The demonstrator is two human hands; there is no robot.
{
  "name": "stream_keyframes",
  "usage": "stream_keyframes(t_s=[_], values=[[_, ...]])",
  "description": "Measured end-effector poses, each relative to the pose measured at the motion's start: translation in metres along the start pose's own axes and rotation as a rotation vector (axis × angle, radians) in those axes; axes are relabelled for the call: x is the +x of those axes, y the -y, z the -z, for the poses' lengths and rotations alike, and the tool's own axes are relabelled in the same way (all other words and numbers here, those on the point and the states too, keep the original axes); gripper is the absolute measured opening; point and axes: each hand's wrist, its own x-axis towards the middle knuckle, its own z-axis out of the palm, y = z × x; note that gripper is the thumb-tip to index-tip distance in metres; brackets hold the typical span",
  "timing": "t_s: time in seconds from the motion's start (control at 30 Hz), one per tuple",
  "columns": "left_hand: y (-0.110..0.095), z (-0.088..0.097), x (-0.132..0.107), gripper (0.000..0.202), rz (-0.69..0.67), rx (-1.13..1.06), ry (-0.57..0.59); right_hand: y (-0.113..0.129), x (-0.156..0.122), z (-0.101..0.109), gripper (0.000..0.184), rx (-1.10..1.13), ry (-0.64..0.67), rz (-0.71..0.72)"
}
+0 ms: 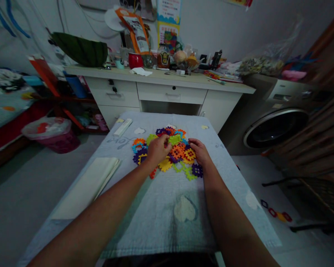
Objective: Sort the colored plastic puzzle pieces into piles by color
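Observation:
A heap of colourful plastic interlocking pieces (177, 151) with toothed edges lies on the cloth-covered table, in orange, yellow, purple, blue, red and lime green. My left hand (158, 149) is over the left part of the heap, thumb and fingers pinched at the edge of a lime green interlocking piece (174, 139). At the heap's right side is my right hand (199, 151), its fingers loosely curled and fingertips a little apart, close to the blue and orange pieces. Nothing shows between those fingertips. A dark purple piece (197, 170) lies just below the right hand.
A folded pale cloth (86, 185) lies at the table's left, with a white remote-like strip (123, 127) farther back. Behind stands a cluttered white desk (171, 92). To the right are a washing machine (278, 122) and linked pieces (277, 213) on the floor.

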Motion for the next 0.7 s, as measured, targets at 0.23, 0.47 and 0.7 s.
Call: stream_keyframes(t_s=[0.23,0.47,0.7], values=[[0.030,0.029,0.010,0.046,0.252,0.152,-0.154,-0.003,0.000,-0.002,0.037,-0.094,-0.037,0.048],[0.065,0.045,-0.056,0.094,0.319,0.174,0.205,-0.003,-0.003,-0.005,0.036,-0.373,0.011,0.154],[0.052,0.029,-0.073,0.108,0.169,0.162,0.269,0.004,-0.008,-0.020,0.035,-0.629,0.163,0.313]])
